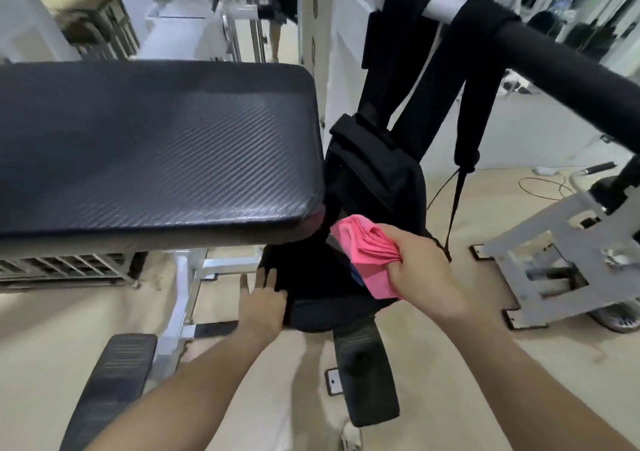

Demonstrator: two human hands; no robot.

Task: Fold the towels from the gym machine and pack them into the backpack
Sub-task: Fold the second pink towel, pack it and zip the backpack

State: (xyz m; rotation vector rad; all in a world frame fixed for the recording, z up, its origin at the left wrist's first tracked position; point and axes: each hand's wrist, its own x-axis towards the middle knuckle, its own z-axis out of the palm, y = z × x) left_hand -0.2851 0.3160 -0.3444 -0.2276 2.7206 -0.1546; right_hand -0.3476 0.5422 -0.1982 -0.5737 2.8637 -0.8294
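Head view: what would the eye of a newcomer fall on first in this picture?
The folded pink towel stands out most, gripped in the right hand at the mouth of the black backpack, right of centre. The backpack hangs by its straps from a white bar at the top, and the left hand touches its near edge. A large black padded bench fills the left half.

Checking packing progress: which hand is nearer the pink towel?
Right. The right hand grips the pink towel; the left hand touches the backpack, to the towel's left and apart from it.
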